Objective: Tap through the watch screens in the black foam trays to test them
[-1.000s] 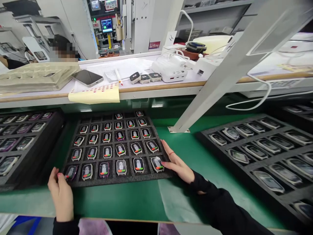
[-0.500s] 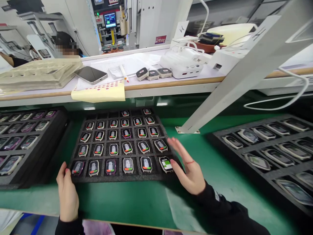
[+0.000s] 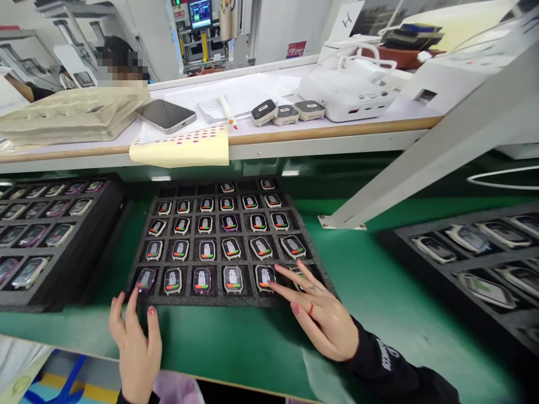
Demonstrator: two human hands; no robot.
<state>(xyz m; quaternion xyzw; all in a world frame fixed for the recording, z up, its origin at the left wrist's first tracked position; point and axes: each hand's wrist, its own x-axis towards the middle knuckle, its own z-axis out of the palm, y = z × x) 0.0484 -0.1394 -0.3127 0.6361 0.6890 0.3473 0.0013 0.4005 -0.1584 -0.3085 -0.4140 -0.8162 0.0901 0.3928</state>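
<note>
A black foam tray (image 3: 219, 300) lies on the green belt in front of me, its cells filled with several small smartwatch bodies (image 3: 232, 279) whose screens are lit. My right hand (image 3: 322, 314) rests palm down on the tray's near right corner, fingers spread, one fingertip touching the watch (image 3: 264, 276) in the front row and the hand covering the corner cell. My left hand (image 3: 135, 342) hovers at the tray's near left corner, fingers stretched toward the purple-cased watch (image 3: 145, 279). Neither hand holds anything.
More black trays of watches sit at the left (image 3: 46, 235) and right (image 3: 471, 252). A white shelf (image 3: 295, 140) above carries a phone (image 3: 165, 115), a pen, three loose watch bodies (image 3: 286, 112), a yellow label sheet (image 3: 181, 147) and a white charger box. A slanted white strut (image 3: 421, 163) crosses right. Another person sits beyond.
My right hand came down from above the tray's right edge onto its near right corner. My left hand slid off the left corner and opened its fingers. The view shifted right.
</note>
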